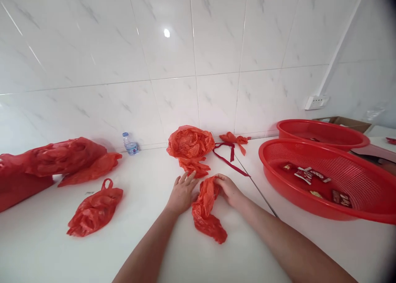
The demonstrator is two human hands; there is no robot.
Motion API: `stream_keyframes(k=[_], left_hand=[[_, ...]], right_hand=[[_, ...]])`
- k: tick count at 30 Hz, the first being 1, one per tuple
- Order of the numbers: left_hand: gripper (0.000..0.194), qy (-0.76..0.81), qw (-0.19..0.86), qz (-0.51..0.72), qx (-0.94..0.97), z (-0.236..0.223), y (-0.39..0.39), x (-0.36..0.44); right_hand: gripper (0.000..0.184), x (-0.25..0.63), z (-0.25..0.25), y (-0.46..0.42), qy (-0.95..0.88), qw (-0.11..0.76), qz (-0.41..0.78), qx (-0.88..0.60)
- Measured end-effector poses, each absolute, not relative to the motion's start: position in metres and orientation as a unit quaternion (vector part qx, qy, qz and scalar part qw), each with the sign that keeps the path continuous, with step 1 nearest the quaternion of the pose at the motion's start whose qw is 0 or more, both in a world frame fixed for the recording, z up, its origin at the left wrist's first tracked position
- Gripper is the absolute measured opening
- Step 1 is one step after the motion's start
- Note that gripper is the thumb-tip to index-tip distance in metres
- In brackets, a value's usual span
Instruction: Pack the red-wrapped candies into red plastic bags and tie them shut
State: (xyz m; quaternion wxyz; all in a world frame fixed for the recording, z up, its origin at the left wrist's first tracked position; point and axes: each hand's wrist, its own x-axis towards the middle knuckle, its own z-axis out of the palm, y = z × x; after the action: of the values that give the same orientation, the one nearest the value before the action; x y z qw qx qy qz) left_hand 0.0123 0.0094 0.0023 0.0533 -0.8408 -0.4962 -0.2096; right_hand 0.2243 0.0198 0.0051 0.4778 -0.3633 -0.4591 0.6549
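Note:
A crumpled red plastic bag [206, 211] lies on the white tabletop [148, 250] between my hands. My right hand [229, 190] pinches its upper end against the table. My left hand [182, 193] rests just left of the bag with its fingers spread, holding nothing. Straight ahead of my left hand sits a bunched orange-red plastic bag [190, 142]. A flatter red bag with a loop handle [94, 211] lies further left.
Large red bags [58, 161] pile at the left edge. A dark red ribbon [230, 157] trails from a small red bow [233, 139]. A water bottle [130, 144] stands by the tiled wall. Two red mesh baskets [321, 134] sit at the right, the nearer [278, 180] holding several sachets [305, 175].

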Motion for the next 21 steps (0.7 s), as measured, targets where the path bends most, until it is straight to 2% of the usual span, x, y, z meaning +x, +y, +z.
stream_keyframes(k=[4, 7, 9, 11, 16, 21], left_hand=[[0.047, -0.621, -0.007, -0.287, -0.729, -0.005, 0.025, 0.008], [0.033, -0.594, -0.022, -0.340, -0.729, -0.002, 0.021, 0.005], [0.030, -0.565, -0.035, -0.352, -0.746, 0.003, 0.007, 0.009], [0.035, -0.528, -0.082, -0.365, -0.762, 0.007, -0.009, 0.021], [0.067, -0.502, -0.223, -0.369, -0.750, 0.007, -0.029, 0.055], [0.049, -0.552, -0.301, -0.456, -0.630, 0.005, -0.019, 0.056]], right_hand=[[0.015, 0.231, 0.005, 0.020, -0.427, 0.498, 0.675, -0.337], [0.015, 0.233, 0.003, 0.024, -0.398, 0.523, 0.675, -0.335], [0.016, 0.232, 0.000, 0.026, -0.383, 0.537, 0.670, -0.340], [0.016, 0.230, -0.001, 0.028, -0.374, 0.548, 0.665, -0.344], [0.017, 0.232, 0.006, 0.024, -0.382, 0.544, 0.674, -0.323], [0.037, 0.244, 0.014, 0.022, -0.442, 0.474, 0.711, -0.273]])
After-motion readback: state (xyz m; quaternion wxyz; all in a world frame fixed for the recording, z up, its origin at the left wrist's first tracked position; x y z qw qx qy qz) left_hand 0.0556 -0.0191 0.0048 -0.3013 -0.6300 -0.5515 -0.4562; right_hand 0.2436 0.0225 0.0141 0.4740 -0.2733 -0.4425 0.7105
